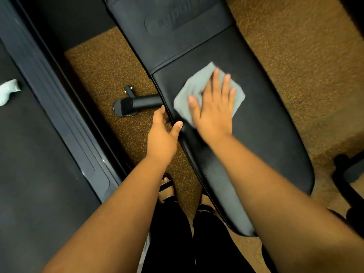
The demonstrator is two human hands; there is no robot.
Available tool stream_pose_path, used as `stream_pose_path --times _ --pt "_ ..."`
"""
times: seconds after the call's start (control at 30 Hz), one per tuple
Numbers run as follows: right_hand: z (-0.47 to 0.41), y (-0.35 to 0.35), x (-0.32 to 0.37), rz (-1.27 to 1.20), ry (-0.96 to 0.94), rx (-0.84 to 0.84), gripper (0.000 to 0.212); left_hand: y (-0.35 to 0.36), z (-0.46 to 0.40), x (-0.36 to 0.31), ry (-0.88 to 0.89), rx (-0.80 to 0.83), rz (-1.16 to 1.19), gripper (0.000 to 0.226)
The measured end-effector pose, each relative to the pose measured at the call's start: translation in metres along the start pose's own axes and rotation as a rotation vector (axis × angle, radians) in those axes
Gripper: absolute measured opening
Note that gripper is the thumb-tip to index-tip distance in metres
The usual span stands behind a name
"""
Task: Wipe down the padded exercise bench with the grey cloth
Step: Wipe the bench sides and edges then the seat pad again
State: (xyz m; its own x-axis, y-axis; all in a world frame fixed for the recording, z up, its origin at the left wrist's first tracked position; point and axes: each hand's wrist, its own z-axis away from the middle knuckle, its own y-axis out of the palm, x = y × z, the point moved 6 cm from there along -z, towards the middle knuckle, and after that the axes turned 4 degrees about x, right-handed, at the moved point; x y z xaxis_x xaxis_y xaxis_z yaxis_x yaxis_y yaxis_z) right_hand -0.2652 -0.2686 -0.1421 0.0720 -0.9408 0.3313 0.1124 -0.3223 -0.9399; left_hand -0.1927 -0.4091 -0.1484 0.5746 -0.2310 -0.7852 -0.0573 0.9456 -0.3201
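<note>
Flatly, right hand (213, 107) presses soft, perhaps microfibre, grey cloth (194, 89).

— What is hidden on the bench (246, 146)?
— The middle of the grey cloth (194, 89), under the right hand (213, 107); its fingertips (216, 71) are blurred.
— And the left hand (162, 133)?
— Its fingers curl over the bench's left edge, out of sight.
— The embossed logo (173, 22)?
— Unreadable, and the top edge cuts the backrest off.
— The white thing (7, 90) far left?
— Cropped; cannot tell.
</note>
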Motion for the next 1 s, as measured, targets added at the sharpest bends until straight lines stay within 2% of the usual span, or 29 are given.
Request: stream_pose_path --times 0.07,0.2,0.37,0.47,0.5,0.57,0.7,0.87,1.0 --pt "0.037 0.009 -0.014 -0.025 -0.044 0.056 0.072 -0.003 0.002 0.001 -0.019 0.020 0.016 0.063" --pt "0.074 0.004 -0.080 -0.041 0.094 0.073 0.079 -0.009 0.007 0.017 -0.044 0.057 0.043 0.057" --pt "0.008 -0.024 -0.119 -0.070 0.381 -0.072 0.081 -0.006 0.022 0.046 -0.122 0.104 0.075 0.029" --pt "-0.042 -0.033 -0.106 -0.045 0.479 -0.084 0.078 -0.001 0.027 0.059 -0.160 0.126 0.076 0.028" --pt "-0.053 -0.034 -0.091 -0.030 0.445 -0.075 0.078 0.000 0.027 0.063 -0.171 0.126 0.078 0.028" --pt "-0.061 -0.028 -0.046 0.033 0.261 -0.051 0.080 0.000 0.030 0.069 -0.202 0.131 0.076 0.028" --pt "-0.002 0.002 0.030 0.152 -0.173 0.039 0.078 -0.008 0.036 0.076 -0.240 0.118 0.046 0.032" --pt "0.111 0.030 0.017 0.322 -0.585 0.187 0.075 -0.018 0.042 0.076 -0.192 0.104 0.026 0.032" --pt "0.120 0.029 0.012 0.356 -0.874 0.309 0.055 -0.029 0.044 0.077 -0.182 0.068 0.004 0.032"
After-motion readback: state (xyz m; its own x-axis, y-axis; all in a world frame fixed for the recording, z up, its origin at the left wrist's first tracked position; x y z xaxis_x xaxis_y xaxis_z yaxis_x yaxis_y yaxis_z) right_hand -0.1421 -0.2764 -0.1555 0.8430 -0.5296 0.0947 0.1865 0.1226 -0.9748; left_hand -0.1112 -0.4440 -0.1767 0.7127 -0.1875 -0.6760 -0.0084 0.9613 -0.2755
